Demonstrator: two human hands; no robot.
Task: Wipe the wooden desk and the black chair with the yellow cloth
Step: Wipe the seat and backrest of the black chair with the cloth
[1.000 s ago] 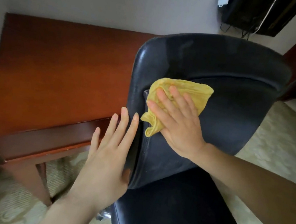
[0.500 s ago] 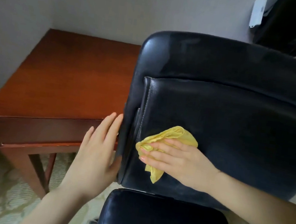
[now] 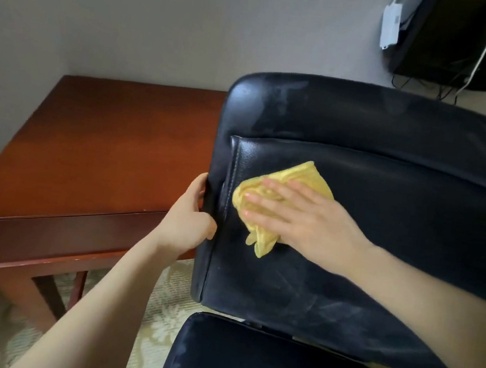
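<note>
The black leather chair (image 3: pixel 390 178) fills the right of the view, backrest facing me, seat below. A crumpled yellow cloth (image 3: pixel 263 229) lies flat against the backrest near its left seam. My right hand (image 3: pixel 302 219) presses on the cloth with straight, spread fingers. My left hand (image 3: pixel 190 220) grips the backrest's left edge, fingers curled behind it and thumb in front. The wooden desk (image 3: pixel 100 152) stands to the left of the chair, against the wall.
A grey wall runs behind the desk and chair. A black object with cables and a white adapter (image 3: pixel 391 25) hangs at the top right. Patterned beige carpet (image 3: pixel 163 306) covers the floor under the desk legs.
My right hand has slid the cloth up the backrest from its lower left part. My left hand went from resting flat beside the backrest edge to gripping it.
</note>
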